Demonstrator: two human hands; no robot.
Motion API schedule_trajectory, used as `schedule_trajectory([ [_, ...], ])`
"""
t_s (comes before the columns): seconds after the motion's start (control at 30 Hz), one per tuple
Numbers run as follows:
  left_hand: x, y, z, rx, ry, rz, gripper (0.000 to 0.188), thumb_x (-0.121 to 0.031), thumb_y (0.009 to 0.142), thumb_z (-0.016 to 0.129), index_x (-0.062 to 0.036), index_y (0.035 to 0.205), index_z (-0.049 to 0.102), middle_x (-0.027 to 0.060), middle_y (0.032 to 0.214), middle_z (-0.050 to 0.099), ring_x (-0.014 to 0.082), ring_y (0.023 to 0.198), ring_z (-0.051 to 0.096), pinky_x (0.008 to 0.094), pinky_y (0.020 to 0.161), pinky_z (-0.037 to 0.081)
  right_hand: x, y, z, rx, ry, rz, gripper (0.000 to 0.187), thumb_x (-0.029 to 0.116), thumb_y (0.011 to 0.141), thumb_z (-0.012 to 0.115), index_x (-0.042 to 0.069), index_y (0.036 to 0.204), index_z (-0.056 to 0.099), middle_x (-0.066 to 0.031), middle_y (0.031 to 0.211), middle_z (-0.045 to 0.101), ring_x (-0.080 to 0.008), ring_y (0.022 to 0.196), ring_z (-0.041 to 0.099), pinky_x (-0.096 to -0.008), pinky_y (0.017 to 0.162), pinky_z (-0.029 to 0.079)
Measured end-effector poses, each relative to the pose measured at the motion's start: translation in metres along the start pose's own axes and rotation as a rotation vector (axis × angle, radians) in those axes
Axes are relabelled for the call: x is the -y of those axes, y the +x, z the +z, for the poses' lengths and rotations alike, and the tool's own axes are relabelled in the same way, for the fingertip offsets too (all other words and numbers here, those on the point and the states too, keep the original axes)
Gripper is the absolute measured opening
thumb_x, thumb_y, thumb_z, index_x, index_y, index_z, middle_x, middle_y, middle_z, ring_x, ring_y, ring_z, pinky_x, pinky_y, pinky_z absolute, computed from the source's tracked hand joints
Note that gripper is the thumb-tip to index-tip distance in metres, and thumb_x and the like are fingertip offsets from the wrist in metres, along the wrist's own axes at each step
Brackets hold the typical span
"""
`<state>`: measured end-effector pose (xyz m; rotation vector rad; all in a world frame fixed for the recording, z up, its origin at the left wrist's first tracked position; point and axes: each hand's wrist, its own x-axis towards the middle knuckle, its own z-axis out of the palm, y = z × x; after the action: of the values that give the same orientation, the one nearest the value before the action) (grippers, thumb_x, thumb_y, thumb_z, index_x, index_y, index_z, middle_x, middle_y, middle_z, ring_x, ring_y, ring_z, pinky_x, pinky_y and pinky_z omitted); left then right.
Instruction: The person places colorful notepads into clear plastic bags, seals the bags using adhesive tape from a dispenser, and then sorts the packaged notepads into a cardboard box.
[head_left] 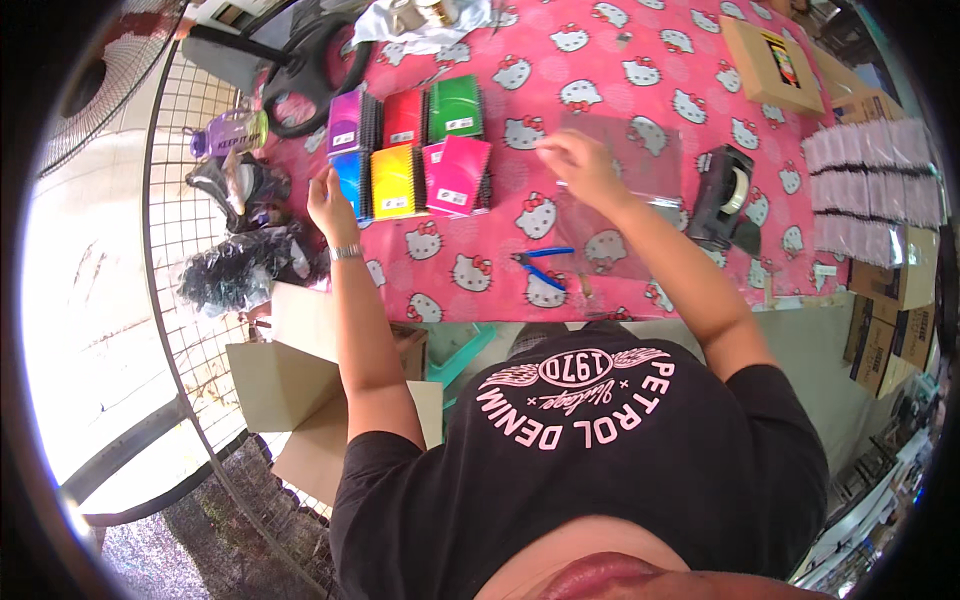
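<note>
- Pink cloth (510, 295) printed with cats covers a worktable, seen from the head view beside a wire grille (175, 230).
- Six colours of notebook sit in two rows left of centre: purple (345, 120), red (403, 115) and green (454, 105) behind, blue (349, 176), yellow (393, 180) and pink (462, 172) in front.
- Long sides run away from the person, spirals to the right; the top pink one lies askew over another.
- At the blue notebook's left edge, the left hand (325, 205) bends its fingers; contact and grip cannot be told.
- Across the cloth, the right hand (583, 168) is over clear bags (655, 165), its fingers bunched leftward; whether they pinch film cannot be told.
- Pink lies nearest the right hand, directly to its left, and stands between it and yellow and blue.
- Blue-handled pliers (549, 251) rest nearer the person; a tape dispenser (715, 205) flanks the bags' right.
</note>
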<state>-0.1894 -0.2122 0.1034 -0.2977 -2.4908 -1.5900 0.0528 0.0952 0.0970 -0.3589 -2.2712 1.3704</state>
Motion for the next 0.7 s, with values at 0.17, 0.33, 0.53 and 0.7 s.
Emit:
schedule_trajectory([
  [0.17,0.057,0.077,-0.009,0.042,0.134,-0.110,0.027,-0.022,0.084,0.064,0.0004,0.099,0.067,0.0074,0.087,0.069,0.0114,0.076,0.061,0.0274,0.070,0.048,-0.013,0.107,0.171,0.157,0.175,0.265,0.029,0.030,0.082,0.064,0.005,0.097,0.067,-0.0162,0.088,0.067,-0.0304,0.083,0.066,-0.0363,0.073,0.052],
  [0.33,0.092,0.143,0.036,0.180,0.309,-0.064,0.034,-0.030,0.077,0.070,-0.0040,0.098,0.070,0.0151,0.092,0.070,0.0259,0.088,0.067,0.0350,0.079,0.050,-0.013,0.184,0.230,0.184,-0.112,0.830,0.043,0.038,0.080,0.066,-0.002,0.097,0.066,-0.0181,0.105,0.065,-0.0319,0.097,0.063,-0.0386,0.084,0.051],
  [0.53,0.128,0.170,0.037,0.330,0.588,-0.132,0.044,-0.025,0.065,0.076,-0.0003,0.101,0.068,0.0192,0.098,0.068,0.0301,0.093,0.065,0.0373,0.085,0.048,0.003,0.182,0.258,0.088,-0.381,0.797,0.032,0.022,0.081,0.064,0.000,0.103,0.064,-0.0200,0.110,0.063,-0.0338,0.104,0.061,-0.0404,0.086,0.051],
  [0.7,0.122,0.193,0.040,0.491,0.572,-0.198,0.048,-0.023,0.059,0.080,0.0011,0.099,0.069,0.0208,0.099,0.067,0.0316,0.096,0.064,0.0379,0.086,0.048,-0.010,0.204,0.247,0.188,-0.332,0.702,0.033,0.018,0.075,0.065,-0.001,0.102,0.063,-0.0219,0.109,0.063,-0.0350,0.102,0.062,-0.0408,0.086,0.051],
])
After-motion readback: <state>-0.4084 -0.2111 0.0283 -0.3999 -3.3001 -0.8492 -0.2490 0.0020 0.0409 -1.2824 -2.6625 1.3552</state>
